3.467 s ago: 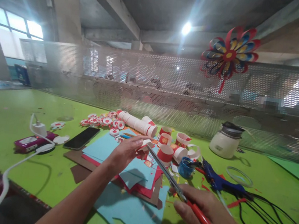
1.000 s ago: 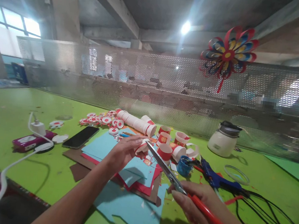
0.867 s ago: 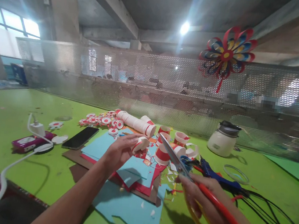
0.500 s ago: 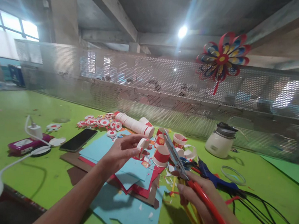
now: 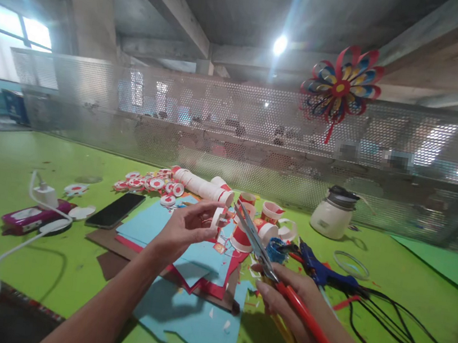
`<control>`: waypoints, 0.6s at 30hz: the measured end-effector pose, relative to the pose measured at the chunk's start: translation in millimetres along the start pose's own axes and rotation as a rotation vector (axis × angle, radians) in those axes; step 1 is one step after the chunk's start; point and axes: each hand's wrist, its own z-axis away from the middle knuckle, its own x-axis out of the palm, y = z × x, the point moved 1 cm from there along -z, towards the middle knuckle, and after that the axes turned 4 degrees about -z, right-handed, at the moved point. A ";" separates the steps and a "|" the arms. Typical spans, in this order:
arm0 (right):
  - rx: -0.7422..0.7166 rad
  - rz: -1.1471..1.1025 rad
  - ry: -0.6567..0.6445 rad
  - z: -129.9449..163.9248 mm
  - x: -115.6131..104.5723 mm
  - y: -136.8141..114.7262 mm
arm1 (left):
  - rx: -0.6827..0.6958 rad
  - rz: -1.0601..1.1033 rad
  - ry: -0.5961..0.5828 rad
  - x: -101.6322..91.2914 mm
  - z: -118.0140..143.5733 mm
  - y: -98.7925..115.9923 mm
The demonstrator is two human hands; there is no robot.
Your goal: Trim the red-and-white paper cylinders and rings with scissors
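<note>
My left hand (image 5: 181, 231) pinches a small white and red paper ring (image 5: 218, 216) above a pile of blue, red and brown paper sheets (image 5: 184, 250). My right hand (image 5: 293, 305) grips red-handled scissors (image 5: 260, 253), whose blades point up and left, their tip close to the ring. Small paper scraps lie on the blue sheet below. Red and white paper cups (image 5: 268, 212) stand just behind the hands.
On the green table (image 5: 2, 174): a black phone (image 5: 115, 210), a pink device with white charger cable (image 5: 30, 216), a lying stack of cups (image 5: 203, 186), red-white paper discs (image 5: 146, 182), a blue glue gun (image 5: 323, 273) with black cords, a white pot (image 5: 332, 218). A perforated metal screen runs behind, with a paper pinwheel (image 5: 340, 89).
The scissors swung away to the right, then came back toward the ring. My left hand lifted the ring slightly and turned it. Fresh scraps fell on the blue sheet.
</note>
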 end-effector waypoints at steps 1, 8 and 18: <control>0.004 0.001 0.007 -0.1 0.2 -0.4 | 0.004 0.000 -0.005 0.4 -0.1 -0.5; 0.006 -0.023 0.042 1.2 1.8 -8.4 | 0.047 -0.053 0.011 5.7 -1.4 -4.5; -0.183 0.173 0.111 0.1 4.9 -18.0 | 0.119 -0.146 0.074 8.8 -1.9 -6.2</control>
